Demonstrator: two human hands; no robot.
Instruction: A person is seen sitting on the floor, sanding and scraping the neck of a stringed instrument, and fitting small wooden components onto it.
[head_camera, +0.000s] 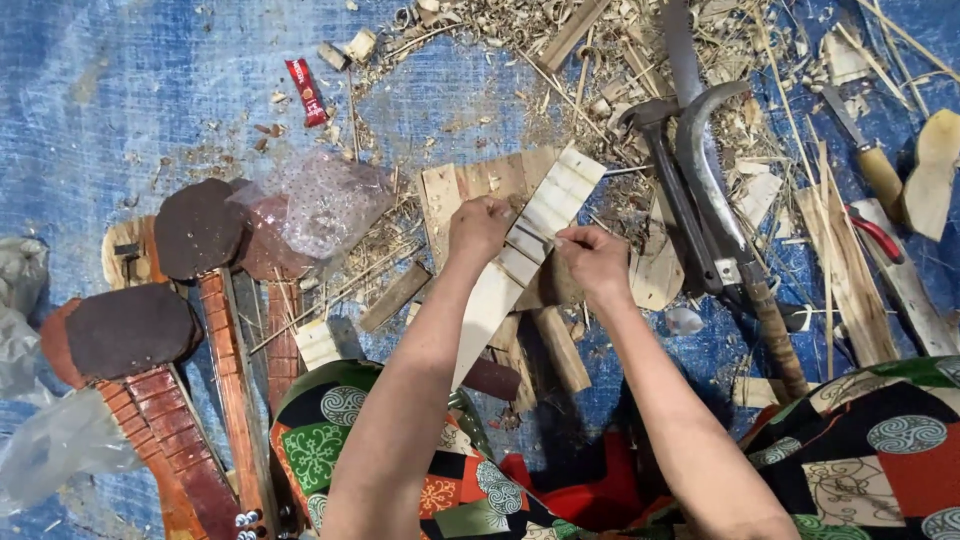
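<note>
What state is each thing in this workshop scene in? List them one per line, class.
Pale wooden strip: slanted, cross-marked, held by both hands.
Left hand: fingers closed on the strip's edge.
Right hand: fingers pinched against the strip.
Curved blade: lying flat, unheld.
Hammer: lying flat, unheld.
Dark-headed instruments: lying side by side on the blue tarp.
Red tube: lying flat.
Wood shavings: scattered.

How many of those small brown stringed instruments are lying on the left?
3, it seems: one instrument at far left, one beside it to the right, and a third partly under a clear bag. More may be hidden beneath them.
</note>
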